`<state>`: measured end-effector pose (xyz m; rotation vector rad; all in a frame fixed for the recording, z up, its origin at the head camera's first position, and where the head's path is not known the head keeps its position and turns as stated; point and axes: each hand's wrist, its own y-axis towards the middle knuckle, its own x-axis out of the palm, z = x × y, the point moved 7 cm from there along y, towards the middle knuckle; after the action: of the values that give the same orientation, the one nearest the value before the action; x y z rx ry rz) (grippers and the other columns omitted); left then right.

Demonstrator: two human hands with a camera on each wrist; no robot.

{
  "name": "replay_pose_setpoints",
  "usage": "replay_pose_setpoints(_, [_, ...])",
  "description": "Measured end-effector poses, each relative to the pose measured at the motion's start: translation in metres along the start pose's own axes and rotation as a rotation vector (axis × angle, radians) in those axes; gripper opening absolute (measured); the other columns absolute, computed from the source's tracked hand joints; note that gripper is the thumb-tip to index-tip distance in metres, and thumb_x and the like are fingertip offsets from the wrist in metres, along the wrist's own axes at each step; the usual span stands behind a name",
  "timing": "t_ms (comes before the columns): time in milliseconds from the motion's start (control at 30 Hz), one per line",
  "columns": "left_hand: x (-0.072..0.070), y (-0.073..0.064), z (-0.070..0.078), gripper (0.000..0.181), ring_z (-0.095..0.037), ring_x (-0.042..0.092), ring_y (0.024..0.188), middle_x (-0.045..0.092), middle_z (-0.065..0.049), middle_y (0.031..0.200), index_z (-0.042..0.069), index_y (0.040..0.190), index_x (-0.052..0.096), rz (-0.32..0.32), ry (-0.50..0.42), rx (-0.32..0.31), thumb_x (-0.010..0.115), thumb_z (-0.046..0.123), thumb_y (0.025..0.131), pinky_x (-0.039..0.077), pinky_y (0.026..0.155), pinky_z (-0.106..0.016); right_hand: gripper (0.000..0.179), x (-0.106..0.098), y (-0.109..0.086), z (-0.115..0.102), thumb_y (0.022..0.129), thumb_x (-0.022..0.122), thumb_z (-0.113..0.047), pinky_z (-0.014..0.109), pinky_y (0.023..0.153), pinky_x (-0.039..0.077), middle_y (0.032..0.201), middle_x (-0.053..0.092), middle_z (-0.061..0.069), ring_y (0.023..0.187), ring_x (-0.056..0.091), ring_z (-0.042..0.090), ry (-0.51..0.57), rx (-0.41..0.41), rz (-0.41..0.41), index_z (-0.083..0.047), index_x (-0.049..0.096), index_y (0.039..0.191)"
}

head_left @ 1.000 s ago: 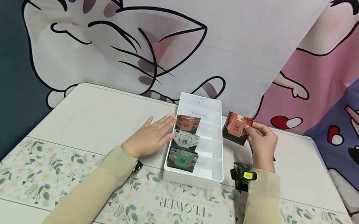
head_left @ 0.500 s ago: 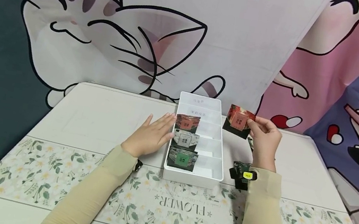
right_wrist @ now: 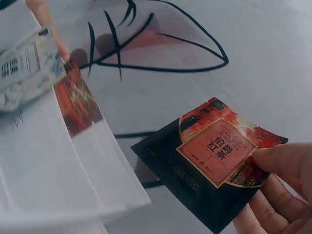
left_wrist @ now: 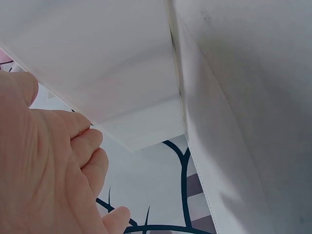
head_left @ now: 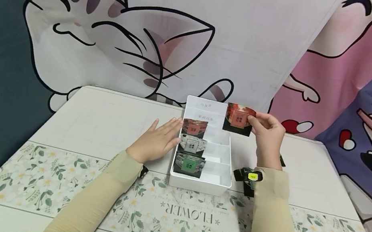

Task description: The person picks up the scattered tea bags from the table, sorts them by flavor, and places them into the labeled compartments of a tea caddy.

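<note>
My right hand (head_left: 267, 141) pinches a red and black tea bag sachet (head_left: 239, 120) between thumb and fingers at its right edge. In the right wrist view this sachet (right_wrist: 209, 165) shows a pink label reading Earl Grey black tea. It is raised over the far right side of a white divided box (head_left: 198, 187). Inside the box, along its left, stand a red sachet (head_left: 194, 128), a white one (head_left: 191, 145) and a green one (head_left: 189, 165). My left hand (head_left: 154, 141) is flat with straight fingers, its fingertips at the box's left wall (left_wrist: 131, 97).
A dark green sachet (head_left: 249, 189) lies on the table right of the box, partly hidden by the right wrist. A dark packet corner (head_left: 282, 160) shows behind that wrist. The two far compartments bear handwritten labels. A cartoon cloth (head_left: 167, 48) hangs behind the table.
My right hand has lifted the Earl Grey sachet, then carried it left until it overlaps the box's far right edge. The left hand and the box have stayed in place.
</note>
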<state>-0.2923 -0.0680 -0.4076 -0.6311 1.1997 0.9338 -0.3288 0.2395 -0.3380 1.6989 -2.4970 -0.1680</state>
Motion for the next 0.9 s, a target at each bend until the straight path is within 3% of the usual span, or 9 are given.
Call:
replay_pose_setpoints(300, [0.000, 0.000, 0.001, 0.065, -0.020, 0.007, 0.156, 0.010, -0.003, 0.170, 0.014, 0.163, 0.008, 0.001, -0.012, 0.007, 0.018, 0.050, 0.110, -0.006, 0.124, -0.052, 0.011, 0.025, -0.004, 0.002, 0.087, 0.082, -0.013, 0.024, 0.077, 0.056, 0.088, 0.071, -0.006, 0.089, 0.065, 0.009, -0.028, 0.062, -0.075, -0.012, 0.074, 0.095])
replay_pose_setpoints(433, [0.000, 0.000, 0.001, 0.066, -0.020, 0.006, 0.156, 0.011, -0.004, 0.170, 0.014, 0.163, 0.009, 0.003, -0.012, 0.005, 0.018, 0.050, 0.110, -0.006, 0.124, -0.052, 0.012, 0.034, -0.006, 0.003, 0.088, 0.081, -0.012, 0.029, 0.082, 0.055, 0.091, 0.072, -0.005, 0.091, 0.067, 0.010, 0.022, 0.101, -0.101, -0.010, 0.073, 0.096])
replay_pose_setpoints(667, [0.001, 0.000, 0.000, 0.066, -0.021, 0.008, 0.156, 0.012, -0.004, 0.170, 0.013, 0.163, 0.010, 0.012, -0.016, 0.006, 0.020, 0.050, 0.110, -0.005, 0.124, -0.053, 0.011, 0.046, -0.006, 0.002, 0.087, 0.079, -0.004, 0.024, 0.076, 0.057, 0.088, 0.073, -0.004, 0.083, 0.069, 0.008, 0.116, 0.148, -0.125, -0.012, 0.072, 0.090])
replay_pose_setpoints(900, [0.000, -0.001, 0.000, 0.066, -0.019, 0.006, 0.156, 0.011, -0.003, 0.170, 0.013, 0.164, 0.009, 0.005, -0.016, 0.002, 0.020, 0.050, 0.110, -0.005, 0.124, -0.053, 0.013, 0.057, -0.009, 0.003, 0.089, 0.076, -0.001, 0.025, 0.079, 0.057, 0.085, 0.073, -0.006, 0.086, 0.068, 0.009, 0.110, 0.154, -0.167, -0.014, 0.071, 0.087])
